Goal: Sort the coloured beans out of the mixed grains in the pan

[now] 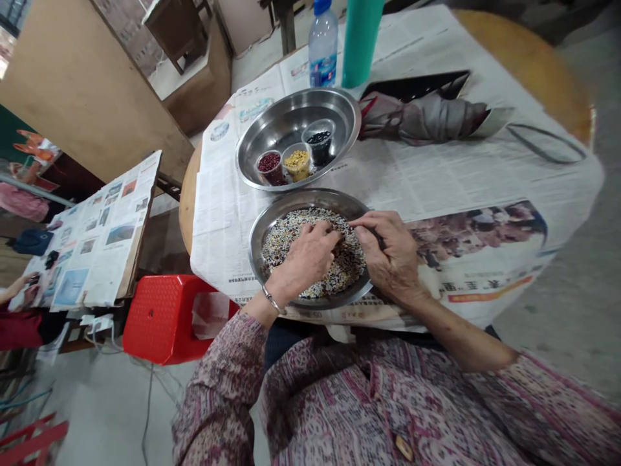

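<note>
A round steel plate (pixel 259 223) in front of me holds a mix of white, black and yellow grains or beans (pixel 315 285). Over the middle of that mix is my left hand (pixel 310 255), a bracelet on its wrist, its fingers curled down and its fingertips partly hidden. My right hand (pixel 391 255) hovers at the plate's right rim, thumb and forefinger pinched together; anything between them is too small to name. Behind, a larger steel basin (pixel 291 120) holds three clear cups: dark red beans (pixel 270 168), yellow beans (pixel 297 163) and black beans (pixel 319 144).
Newspaper (pixel 388 181) covers the round table. A water bottle (pixel 323 52), a teal bottle (pixel 361 45) and a folded grey umbrella (pixel 427 120) stand or lie beyond the basin. A red stool (pixel 160 317) is at left, near another newspaper-covered table (pixel 107 233) where a person's hands (pixel 29 288) show.
</note>
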{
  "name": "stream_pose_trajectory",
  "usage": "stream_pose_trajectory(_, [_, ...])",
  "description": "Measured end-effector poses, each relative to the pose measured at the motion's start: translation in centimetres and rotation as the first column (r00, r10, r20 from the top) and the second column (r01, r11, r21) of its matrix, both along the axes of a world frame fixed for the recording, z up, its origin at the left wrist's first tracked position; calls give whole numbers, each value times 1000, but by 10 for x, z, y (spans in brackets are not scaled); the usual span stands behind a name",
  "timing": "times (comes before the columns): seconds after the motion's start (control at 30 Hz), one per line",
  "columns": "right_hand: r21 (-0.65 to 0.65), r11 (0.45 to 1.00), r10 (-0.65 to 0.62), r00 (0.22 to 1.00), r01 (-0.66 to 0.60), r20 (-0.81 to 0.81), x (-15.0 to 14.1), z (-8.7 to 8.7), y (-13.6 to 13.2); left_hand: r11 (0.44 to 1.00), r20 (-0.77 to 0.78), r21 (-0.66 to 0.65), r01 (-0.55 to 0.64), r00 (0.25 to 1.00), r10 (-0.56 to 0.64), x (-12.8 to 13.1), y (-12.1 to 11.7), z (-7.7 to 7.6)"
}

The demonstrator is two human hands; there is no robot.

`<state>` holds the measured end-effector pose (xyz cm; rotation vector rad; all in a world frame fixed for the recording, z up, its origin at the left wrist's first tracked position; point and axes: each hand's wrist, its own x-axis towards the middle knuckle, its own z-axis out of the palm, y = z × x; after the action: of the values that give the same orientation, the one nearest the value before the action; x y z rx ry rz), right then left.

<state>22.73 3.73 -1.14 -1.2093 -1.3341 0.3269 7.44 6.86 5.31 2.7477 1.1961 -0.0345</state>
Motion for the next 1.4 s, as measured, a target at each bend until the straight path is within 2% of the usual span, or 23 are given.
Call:
stream_pose_trajectory(0.1, [-1,1000,-2,1000,2,1,0,0,0,998,35,-52,-24,999,26,-2,5,-7])
stream_pose_trajectory(0.2, [-3,1000,-3,1000,3,2,-1,1,0,994,137,-90,-61,988,73,-18,9,-7])
stream_pose_trajectory(0.33, [1,1000,0,1000,0,-2,-1,1,0,969,234,-86,-230,941,244,-43,17,-1])
stream_pose_trajectory(0.43, [8,1000,-1,1000,1,-4,0,0,0,950,258,-84,-301,914,312,-46,23,1])
stream_pose_trajectory(0.67, [-20,1000,0,1000,0,-4,-1,2,0,972,205,17,-234,952,226,-21,23,-9])
stream_pose_trajectory(0.83, [-23,1000,-6,1000,5,-10,-1,3,-1,976,201,-122,-179,959,201,-22,17,-8])
stream_pose_trajectory(0.97, [-34,999,6,1000,-7,-13,-1,3,-1,974,201,-185,-134,965,171,-34,-7,5])
stream_pose_trajectory(1.07, [-26,1000,12,1000,-13,-9,-1,3,-1,968,122,-218,-125,981,154,-45,-32,16])
stream_pose_trajectory(1.17, [-24,1000,10,1000,-10,-5,-1,3,0,952,56,-283,-114,989,135,-50,-47,17])
stream_pose_trajectory(1.27, [-25,1000,8,1000,-8,-6,0,2,0,957,61,-277,-84,993,105,-45,-46,9])
stream_pose_trajectory(1.4, [-3,1000,9,1000,-9,-4,-1,1,0,983,121,-137,-123,983,140,-33,-24,-2])
